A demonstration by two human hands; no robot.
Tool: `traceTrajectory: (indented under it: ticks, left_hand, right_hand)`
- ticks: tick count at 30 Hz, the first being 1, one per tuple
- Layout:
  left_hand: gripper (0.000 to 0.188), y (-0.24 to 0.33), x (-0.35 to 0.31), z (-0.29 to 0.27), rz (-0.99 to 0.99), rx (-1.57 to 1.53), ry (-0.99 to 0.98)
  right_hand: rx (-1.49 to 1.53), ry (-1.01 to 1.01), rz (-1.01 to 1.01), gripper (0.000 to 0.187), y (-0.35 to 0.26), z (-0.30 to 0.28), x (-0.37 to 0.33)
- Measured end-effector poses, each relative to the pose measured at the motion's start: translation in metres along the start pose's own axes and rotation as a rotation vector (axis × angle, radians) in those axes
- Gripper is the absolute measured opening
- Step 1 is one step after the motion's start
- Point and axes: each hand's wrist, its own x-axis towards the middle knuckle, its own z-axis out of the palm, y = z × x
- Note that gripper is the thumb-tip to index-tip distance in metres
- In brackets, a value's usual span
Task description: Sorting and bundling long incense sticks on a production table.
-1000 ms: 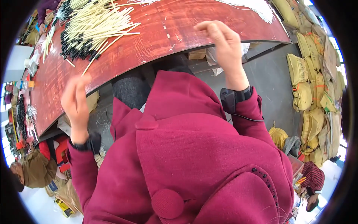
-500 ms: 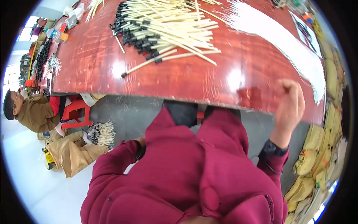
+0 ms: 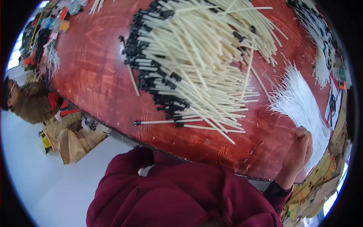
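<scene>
My left grip's out of sight; my right grip (image 3: 300, 148) curls inward, contents unclear, beside the bundle of fine white strands (image 3: 302, 100), lying loose on the glossy red table (image 3: 94, 68). Beyond, thin cream sticks (image 3: 206, 49) lie heaped, many already black-capped.

It looked like a workshop: on the red table (image 3: 90, 49) lay a big heap of pale, black-tipped sticks (image 3: 211, 53) and many white strands (image 3: 304, 109), and another person (image 3: 30, 104) was near.
</scene>
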Motion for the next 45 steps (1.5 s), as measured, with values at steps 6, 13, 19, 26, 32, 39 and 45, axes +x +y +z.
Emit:
traceTrajectory:
  ticks: [6, 13, 19, 26, 32, 39, 45]
  left_hand:
    - [0.042, -0.064, -0.024, -0.152, 0.114, -0.18, 0.057]
    - [0.04, -0.084, -0.033, -0.194, 0.225, -0.33, -0.028]
    - [0.029, 0.128, -0.176, -0.186, 0.131, 0.493, 0.43]
    - [0.077, 0.331, -0.212, -0.085, 0.971, 1.236, 1.128]
    - [0.102, 0.373, -0.128, -0.132, 0.841, 1.505, 1.059]
    - [0.099, 0.408, -0.096, -0.169, 0.937, 1.602, 0.941]
    - [0.098, 0.438, -0.078, -0.192, 1.008, 1.63, 0.95]
  right_hand:
    - [0.03, 0.127, -0.231, 0.032, -0.003, 0.065, -0.024]
    - [0.064, 0.122, -0.238, 0.027, -0.001, 0.046, -0.104]
    - [-0.036, 0.106, -0.253, 0.022, -0.002, 0.071, -0.13]
    - [-0.348, 0.015, -0.356, 0.029, 0.04, 0.109, -0.093]
    - [-0.799, -0.017, -0.589, 0.066, 0.041, 0.143, -0.057]
    - [-1.016, -0.168, -0.545, 0.079, 0.055, 0.16, -0.032]
    - [-1.074, -0.148, -0.586, 0.075, 0.062, 0.16, 0.01]
